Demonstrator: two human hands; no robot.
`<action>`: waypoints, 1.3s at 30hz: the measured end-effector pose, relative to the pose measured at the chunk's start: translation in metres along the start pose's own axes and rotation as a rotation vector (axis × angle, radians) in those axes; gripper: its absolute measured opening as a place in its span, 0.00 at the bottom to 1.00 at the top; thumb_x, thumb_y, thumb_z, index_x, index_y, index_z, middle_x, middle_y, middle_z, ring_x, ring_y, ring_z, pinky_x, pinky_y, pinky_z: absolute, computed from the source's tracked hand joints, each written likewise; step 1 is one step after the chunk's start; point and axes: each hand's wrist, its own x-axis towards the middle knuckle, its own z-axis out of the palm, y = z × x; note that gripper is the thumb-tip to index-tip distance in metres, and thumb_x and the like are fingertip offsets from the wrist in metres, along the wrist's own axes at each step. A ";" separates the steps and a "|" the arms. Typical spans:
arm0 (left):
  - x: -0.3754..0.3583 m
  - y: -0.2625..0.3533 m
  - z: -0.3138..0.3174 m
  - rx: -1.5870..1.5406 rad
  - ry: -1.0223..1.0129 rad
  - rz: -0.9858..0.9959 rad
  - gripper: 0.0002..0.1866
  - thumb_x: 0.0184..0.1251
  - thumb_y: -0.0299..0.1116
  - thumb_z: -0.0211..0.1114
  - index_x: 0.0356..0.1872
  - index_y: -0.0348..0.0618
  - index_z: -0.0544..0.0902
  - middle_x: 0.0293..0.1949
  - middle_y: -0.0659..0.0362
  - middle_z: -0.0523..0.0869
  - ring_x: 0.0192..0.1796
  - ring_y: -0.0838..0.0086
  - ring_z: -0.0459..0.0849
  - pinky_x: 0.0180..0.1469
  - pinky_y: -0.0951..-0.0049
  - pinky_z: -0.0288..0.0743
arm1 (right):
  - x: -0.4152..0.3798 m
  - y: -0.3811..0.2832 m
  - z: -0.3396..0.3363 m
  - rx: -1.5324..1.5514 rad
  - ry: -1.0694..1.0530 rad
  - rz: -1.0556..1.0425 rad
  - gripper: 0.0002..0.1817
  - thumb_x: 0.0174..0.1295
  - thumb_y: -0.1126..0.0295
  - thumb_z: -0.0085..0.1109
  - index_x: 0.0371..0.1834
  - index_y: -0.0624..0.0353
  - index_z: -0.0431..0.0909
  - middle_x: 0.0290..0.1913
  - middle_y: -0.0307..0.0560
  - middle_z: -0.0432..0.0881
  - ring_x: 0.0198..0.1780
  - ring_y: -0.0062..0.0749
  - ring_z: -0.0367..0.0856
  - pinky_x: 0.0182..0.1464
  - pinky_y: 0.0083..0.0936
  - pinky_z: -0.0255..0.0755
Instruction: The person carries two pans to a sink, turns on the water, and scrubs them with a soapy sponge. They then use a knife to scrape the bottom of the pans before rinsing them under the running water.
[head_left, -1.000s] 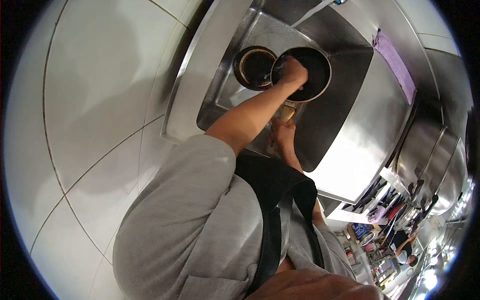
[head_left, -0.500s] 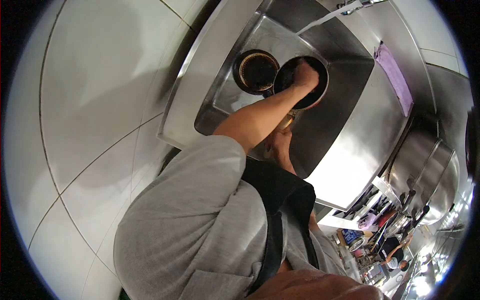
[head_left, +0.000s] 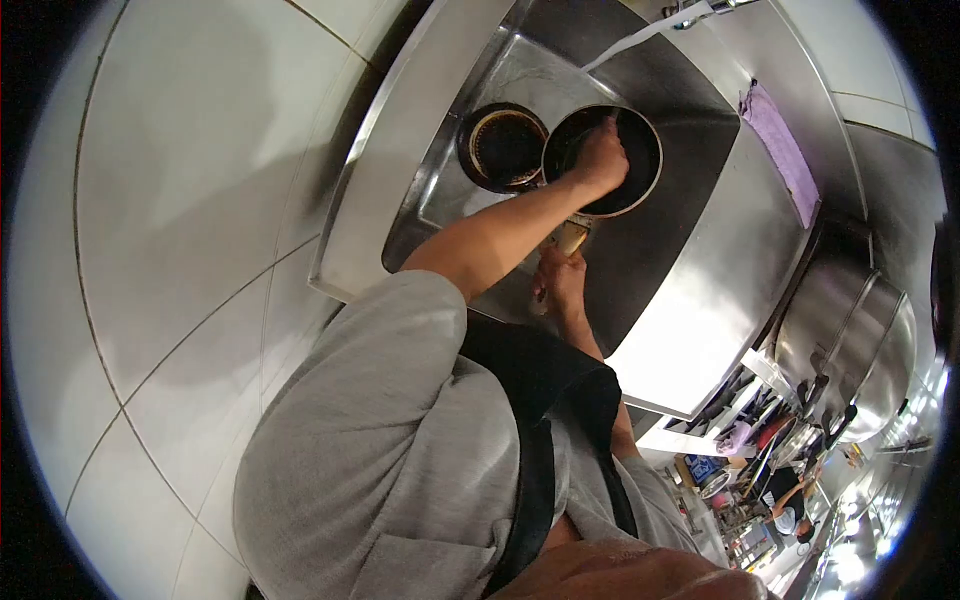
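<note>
My left hand (head_left: 602,160) reaches inside a dark round pan (head_left: 648,160), its fingers closed against the inner wall. What those fingers hold, if anything, is too small to make out. Below the pan, my right hand (head_left: 562,275) is wrapped round its light-coloured handle (head_left: 572,238). A second dark pan (head_left: 503,147), with a brownish ring on it, lies on the sink floor just left of the first. Both pans are in a steel sink (head_left: 655,235).
Water runs from a tap (head_left: 705,10) at the sink's far side. A purple cloth (head_left: 782,152) lies along the right ledge. Farther right stand large steel pots (head_left: 840,340). Another person (head_left: 785,505) is in the background, and white tiles (head_left: 190,200) cover the left.
My left hand has moved slightly inside the pan, its outline now sharper. More of the handle shows above my right hand. The whole view has shifted a little.
</note>
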 end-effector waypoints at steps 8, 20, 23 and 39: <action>-0.004 0.008 -0.036 0.032 -0.301 -0.003 0.28 0.61 0.23 0.49 0.66 0.31 0.61 0.55 0.32 0.72 0.57 0.42 0.74 0.60 0.51 0.68 | -0.008 -0.016 -0.005 0.041 -0.094 0.066 0.06 0.60 0.70 0.55 0.33 0.58 0.68 0.15 0.35 0.65 0.12 0.21 0.62 0.13 0.24 0.61; -0.016 0.012 -0.049 0.093 -0.285 0.148 0.27 0.65 0.26 0.48 0.66 0.35 0.62 0.52 0.38 0.76 0.54 0.46 0.77 0.56 0.51 0.71 | -0.001 -0.036 -0.016 0.011 -0.169 0.097 0.06 0.59 0.71 0.57 0.30 0.55 0.69 0.14 0.34 0.66 0.10 0.20 0.60 0.11 0.22 0.59; 0.007 -0.007 -0.066 0.095 -0.093 0.055 0.27 0.63 0.24 0.49 0.65 0.29 0.62 0.51 0.37 0.76 0.53 0.45 0.77 0.57 0.51 0.71 | -0.013 -0.026 -0.017 0.023 -0.157 0.069 0.06 0.58 0.71 0.57 0.31 0.55 0.69 0.14 0.33 0.65 0.11 0.20 0.61 0.11 0.21 0.60; 0.027 0.002 -0.081 0.224 -0.044 0.128 0.26 0.65 0.23 0.48 0.67 0.36 0.63 0.52 0.38 0.78 0.53 0.46 0.78 0.54 0.53 0.74 | -0.009 -0.028 -0.034 -0.063 -0.194 0.091 0.07 0.60 0.72 0.57 0.34 0.56 0.67 0.14 0.34 0.65 0.10 0.18 0.61 0.10 0.21 0.60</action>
